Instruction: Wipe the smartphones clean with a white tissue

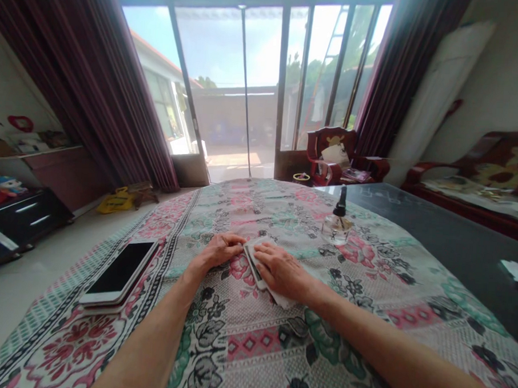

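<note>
A small white-edged smartphone (255, 269) lies on the patterned tablecloth in front of me, partly covered. My right hand (281, 269) rests over it, fingers together on a thin white cloth (283, 300) that spreads out beneath the palm. At the phone's far left corner, my left hand (224, 249) has its fingers curled and its fingertips against the edge. To the left, a white tablet (120, 271) with a dark screen lies on top of another flat device. A clear bottle (337, 225) with a black nozzle top stands upright beyond my right hand.
The floral tablecloth (261, 343) covers the table under both arms. A dark tabletop (412, 223) adjoins on the right, with a white item (515, 272) on it. Wooden chairs (335, 157) stand farther back, near glass doors (263, 102) and dark curtains.
</note>
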A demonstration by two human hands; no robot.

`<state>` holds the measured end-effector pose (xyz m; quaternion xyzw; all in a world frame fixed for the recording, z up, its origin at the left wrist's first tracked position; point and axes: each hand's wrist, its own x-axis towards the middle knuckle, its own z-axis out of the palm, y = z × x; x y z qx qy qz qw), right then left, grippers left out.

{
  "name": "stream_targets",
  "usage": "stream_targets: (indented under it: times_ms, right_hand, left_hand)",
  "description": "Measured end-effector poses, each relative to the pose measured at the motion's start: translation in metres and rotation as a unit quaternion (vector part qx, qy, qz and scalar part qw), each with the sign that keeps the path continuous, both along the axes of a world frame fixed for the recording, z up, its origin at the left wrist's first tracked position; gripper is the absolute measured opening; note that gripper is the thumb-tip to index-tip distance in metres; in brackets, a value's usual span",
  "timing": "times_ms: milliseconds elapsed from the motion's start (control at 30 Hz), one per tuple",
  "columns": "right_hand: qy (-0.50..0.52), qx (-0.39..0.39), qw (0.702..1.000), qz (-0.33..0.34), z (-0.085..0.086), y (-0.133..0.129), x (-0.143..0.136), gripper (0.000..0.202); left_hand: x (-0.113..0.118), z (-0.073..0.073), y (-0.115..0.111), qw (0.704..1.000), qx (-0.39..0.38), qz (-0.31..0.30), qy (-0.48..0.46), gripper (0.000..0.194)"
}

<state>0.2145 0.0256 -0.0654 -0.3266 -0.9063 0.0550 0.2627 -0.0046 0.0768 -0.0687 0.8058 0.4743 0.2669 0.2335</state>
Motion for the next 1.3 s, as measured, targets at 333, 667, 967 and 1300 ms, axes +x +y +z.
stream_targets:
  times_ms: [333,667,967,1300]
  right_hand:
    - [-0.004,-0.005,1.000,-0.008,0.001,0.003,0.000,0.029]
    - [0.002,0.000,0.999,-0.044,-0.003,0.011,0.007,0.028]
    - [-0.011,-0.007,0.998,-0.059,0.000,0.006,0.004,0.030]
    - [-0.008,-0.005,0.999,-0.038,0.002,0.014,-0.016,0.025]
  left_hand:
    - [0.000,-0.002,0.002,1.000,-0.004,-0.009,-0.012,0.021]
    - [0.000,-0.001,0.002,1.000,0.008,-0.013,0.002,0.021]
    - [0.001,-0.003,0.002,1.000,-0.001,0.010,-0.008,0.020]
    - [0.001,-0.005,0.004,0.999,-0.010,0.031,-0.016,0.022]
